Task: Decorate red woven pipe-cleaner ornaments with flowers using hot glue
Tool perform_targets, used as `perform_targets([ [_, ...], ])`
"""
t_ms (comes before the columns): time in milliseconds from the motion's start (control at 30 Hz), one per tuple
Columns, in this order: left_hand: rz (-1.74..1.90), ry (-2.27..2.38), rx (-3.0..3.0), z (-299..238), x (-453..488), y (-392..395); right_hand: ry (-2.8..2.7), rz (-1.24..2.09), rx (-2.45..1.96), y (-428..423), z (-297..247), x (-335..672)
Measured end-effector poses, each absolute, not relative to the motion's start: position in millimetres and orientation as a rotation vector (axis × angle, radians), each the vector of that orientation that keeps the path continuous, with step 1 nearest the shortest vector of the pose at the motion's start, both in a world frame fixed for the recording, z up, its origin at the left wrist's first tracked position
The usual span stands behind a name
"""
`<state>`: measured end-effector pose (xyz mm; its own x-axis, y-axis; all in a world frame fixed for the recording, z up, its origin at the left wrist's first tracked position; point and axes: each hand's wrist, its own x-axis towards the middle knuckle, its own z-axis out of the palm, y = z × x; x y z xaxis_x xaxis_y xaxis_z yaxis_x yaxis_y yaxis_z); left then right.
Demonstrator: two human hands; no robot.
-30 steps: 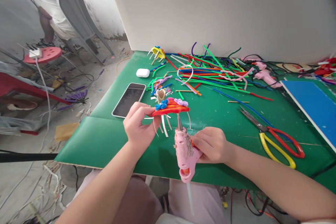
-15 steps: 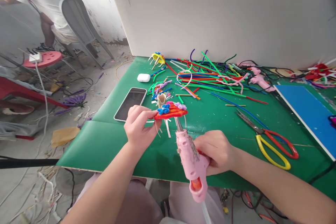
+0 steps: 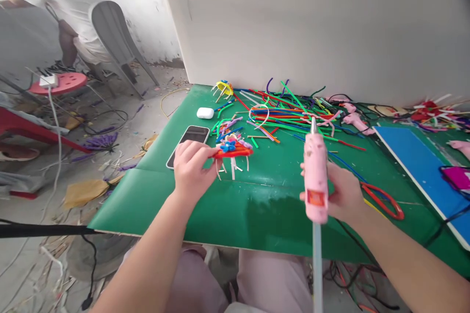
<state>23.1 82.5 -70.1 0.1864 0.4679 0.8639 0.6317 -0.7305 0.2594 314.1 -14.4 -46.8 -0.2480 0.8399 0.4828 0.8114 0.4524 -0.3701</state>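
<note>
Between the fingers of my left hand point(image 3: 194, 168) is a small red-orange pipe-cleaner piece point(image 3: 240, 149) with blue and purple flowers on top and pale strips hanging beneath. My right hand point(image 3: 345, 193) is wrapped round the handle of a pink glue gun point(image 3: 316, 176). Its metal nozzle points up and away from me, and a translucent glue stick point(image 3: 317, 264) sticks out of its back end. The nozzle is well apart from the flowered piece. A phone point(image 3: 191, 142) lies just behind my left hand, partly covered by it.
Coloured pipe cleaners point(image 3: 286, 112) are heaped at the back of the green table point(image 3: 235, 220). A white earbud case point(image 3: 205, 113) and a yellow pipe-cleaner piece point(image 3: 223, 89) are at the back left. Scissors point(image 3: 389, 200) lie partly hidden behind my right hand, near a blue board point(image 3: 418, 166).
My right hand has moved the glue gun right and away from the flowered piece, turning it upright in view. My left hand still holds the piece, now tilted slightly differently.
</note>
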Motion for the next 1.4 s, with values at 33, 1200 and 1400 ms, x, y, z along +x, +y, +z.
perform_targets([
  [33, -1.646, -1.202, -2.236, -69, 20, 84, -2.046, 0.068, -1.488, -10, -47, 317],
  [1200, -2.779, -1.659, -1.625, -40, -7, 89, -2.789, -0.184, -1.475, 67, -94, 124],
  [1400, -2.692, -1.701, -1.657, -34, -2, 80, -2.715, -0.207, -1.525, 69, -93, 127],
])
